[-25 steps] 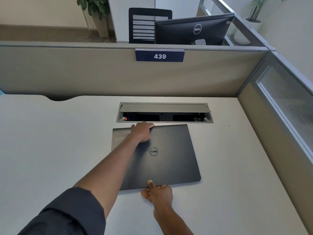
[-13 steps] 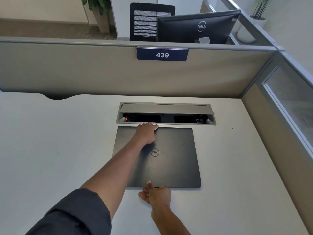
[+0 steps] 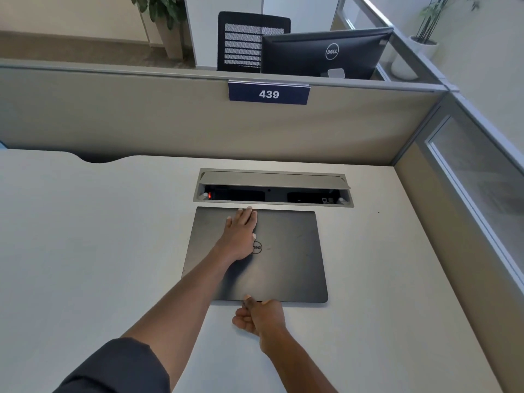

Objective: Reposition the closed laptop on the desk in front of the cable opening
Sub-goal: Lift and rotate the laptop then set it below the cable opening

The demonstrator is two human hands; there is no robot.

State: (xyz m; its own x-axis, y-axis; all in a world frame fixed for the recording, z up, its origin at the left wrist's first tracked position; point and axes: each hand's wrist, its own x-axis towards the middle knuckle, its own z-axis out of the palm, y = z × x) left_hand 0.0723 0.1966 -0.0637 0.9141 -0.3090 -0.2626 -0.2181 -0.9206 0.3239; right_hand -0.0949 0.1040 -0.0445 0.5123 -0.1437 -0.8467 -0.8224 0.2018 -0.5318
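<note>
The closed dark grey laptop (image 3: 289,251) lies flat on the white desk (image 3: 85,236), its far edge parallel to and just short of the cable opening (image 3: 273,191). The opening's lid flap is raised, and dark sockets and a red light show inside. My left hand (image 3: 239,236) rests flat on the lid, fingers stretched out to the far edge. My right hand (image 3: 261,314) is at the middle of the near edge, thumb on top of the lid and fingers curled against the desk below it.
A beige partition (image 3: 141,117) with a blue sign reading 439 (image 3: 268,94) runs behind the desk. A glass-panelled side wall (image 3: 467,180) closes the right. Beyond the partition stand a monitor (image 3: 326,52) and a black chair (image 3: 249,38).
The laptop has turned from a slight skew to sit square with the opening. My left hand has gone from curling over the far edge to lying flat. My right hand stays at the near edge.
</note>
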